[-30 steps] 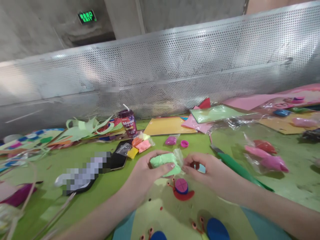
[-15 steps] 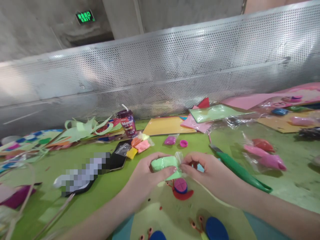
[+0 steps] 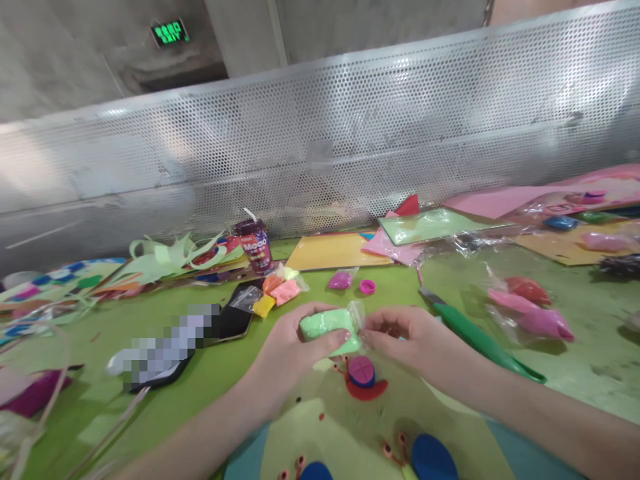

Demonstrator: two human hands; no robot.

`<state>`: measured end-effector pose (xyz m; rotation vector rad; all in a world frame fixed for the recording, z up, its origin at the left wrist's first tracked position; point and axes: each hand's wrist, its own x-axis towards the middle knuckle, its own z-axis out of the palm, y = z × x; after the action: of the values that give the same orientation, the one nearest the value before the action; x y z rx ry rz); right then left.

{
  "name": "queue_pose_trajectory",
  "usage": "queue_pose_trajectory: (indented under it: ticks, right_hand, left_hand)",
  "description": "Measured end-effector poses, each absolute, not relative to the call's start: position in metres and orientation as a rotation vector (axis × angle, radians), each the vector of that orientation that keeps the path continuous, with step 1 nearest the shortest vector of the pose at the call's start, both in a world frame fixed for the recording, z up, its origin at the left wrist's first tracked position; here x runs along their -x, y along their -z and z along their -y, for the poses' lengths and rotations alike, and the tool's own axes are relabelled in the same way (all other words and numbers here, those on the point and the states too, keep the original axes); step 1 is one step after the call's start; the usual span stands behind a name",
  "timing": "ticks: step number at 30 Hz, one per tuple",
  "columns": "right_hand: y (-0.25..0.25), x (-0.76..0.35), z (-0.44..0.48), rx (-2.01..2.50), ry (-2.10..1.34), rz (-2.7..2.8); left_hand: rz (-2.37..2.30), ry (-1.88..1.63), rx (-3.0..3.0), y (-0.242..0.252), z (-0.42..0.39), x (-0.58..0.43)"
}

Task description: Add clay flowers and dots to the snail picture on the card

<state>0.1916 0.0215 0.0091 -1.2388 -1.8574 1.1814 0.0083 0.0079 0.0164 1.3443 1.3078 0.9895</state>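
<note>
My left hand (image 3: pixel 290 350) is wrapped round a lump of light green clay (image 3: pixel 327 325) in a clear plastic bag. My right hand (image 3: pixel 407 340) pinches the open end of that bag (image 3: pixel 357 313) with curled fingers. Both hands hover over a pale green sheet (image 3: pixel 350 427) that carries clay snails: a red one with a pink shell (image 3: pixel 364 378) just below the hands, and blue-shelled ones (image 3: pixel 430 459) nearer the bottom edge.
A green table (image 3: pixel 200 373) holds a phone (image 3: pixel 235 319), small clay packets (image 3: pixel 280 293), a purple drink cup (image 3: pixel 256 245), a green-handled tool (image 3: pixel 475 340), pink and red clay bags (image 3: pixel 530 313) and coloured paper sheets (image 3: pixel 335 252). A perforated metal panel (image 3: pixel 350 140) runs along the back.
My right hand's fingers have closed more tightly on the bag's end and shifted slightly left. The left hand keeps its grip on the green clay.
</note>
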Motion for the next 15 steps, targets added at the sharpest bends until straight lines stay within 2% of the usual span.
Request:
queue_pose_trajectory:
  ticks: [7,15]
  right_hand:
    - [-0.0172,-0.1892,-0.0151,1.271,-1.056,1.913]
    - [-0.0119,-0.1894,-0.0181,1.279,-1.076,1.82]
  left_hand:
    - [-1.264,-0.986,-1.35,-0.0136,-0.009,-0.008]
    - [-1.336,-0.915,-1.461,-0.0161,-0.008,-0.0068]
